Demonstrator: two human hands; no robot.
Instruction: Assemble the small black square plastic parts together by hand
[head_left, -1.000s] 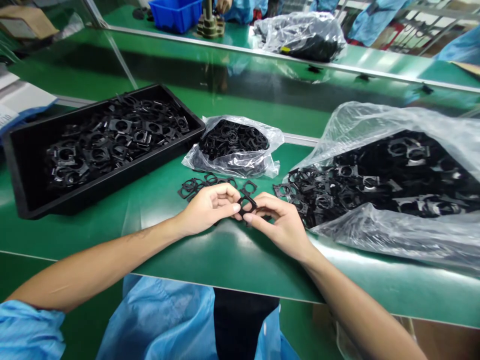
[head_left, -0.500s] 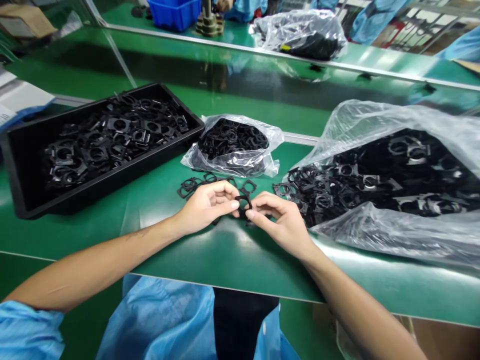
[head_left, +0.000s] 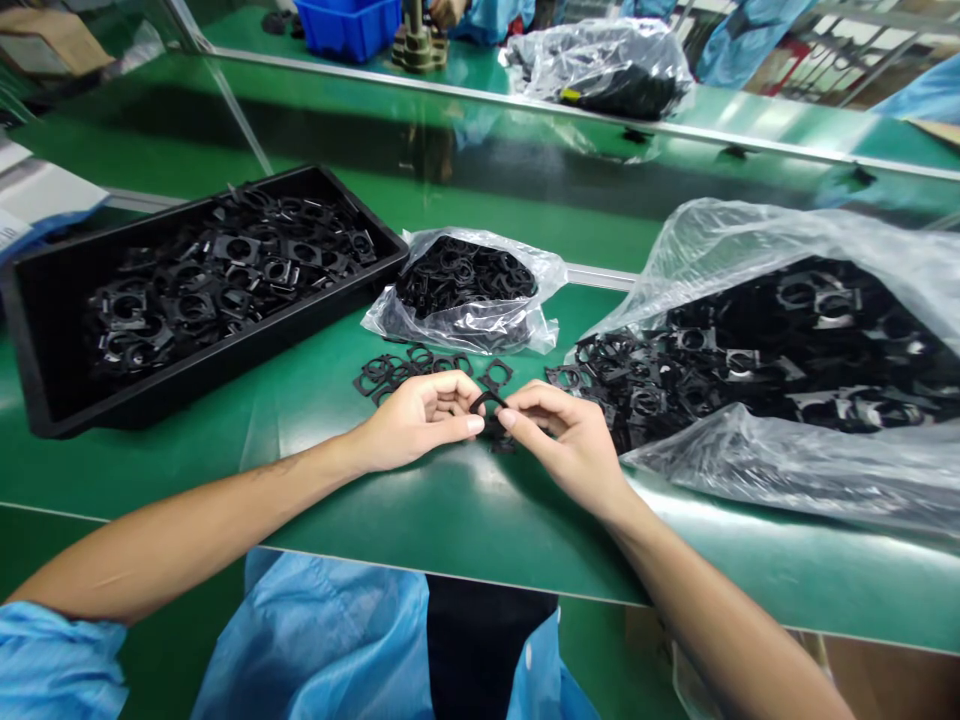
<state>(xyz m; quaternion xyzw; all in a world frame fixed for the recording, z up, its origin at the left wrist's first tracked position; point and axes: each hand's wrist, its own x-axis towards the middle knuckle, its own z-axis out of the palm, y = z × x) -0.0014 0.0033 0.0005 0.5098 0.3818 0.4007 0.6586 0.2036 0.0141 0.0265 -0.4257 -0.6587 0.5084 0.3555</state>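
From my remote seat I have a single black frame piece (head_left: 490, 398) in the middle of the view, held just above the worktop (head_left: 450, 530) between two bare hands and tipped so that its thin edge shows. My left hand (head_left: 420, 425) has its fingers curled at the piece's left end, thumb just below; my right hand (head_left: 562, 435) pinches the other end between thumb and forefinger. Beneath them I make out another dark part (head_left: 502, 445), mostly hidden. Just beyond the fingers, a loose cluster of flat black rings (head_left: 386, 370) lies on the green surface, and behind it sits a small clear bag (head_left: 484, 332) full of similar rings. To my right, a large clear bag (head_left: 750, 465) lies open, black parts heaped in its mouth near my right hand. Off to the left, a long black tray (head_left: 232, 354) stands at an angle, piled with black parts, its near-left corner bare. Farther out, across a metal rail, I see a blue bin (head_left: 349, 35), a metal fixture (head_left: 416, 45) with a co-worker's hand (head_left: 448, 12) beside it, and a third plastic bag (head_left: 600, 50) with dark contents.
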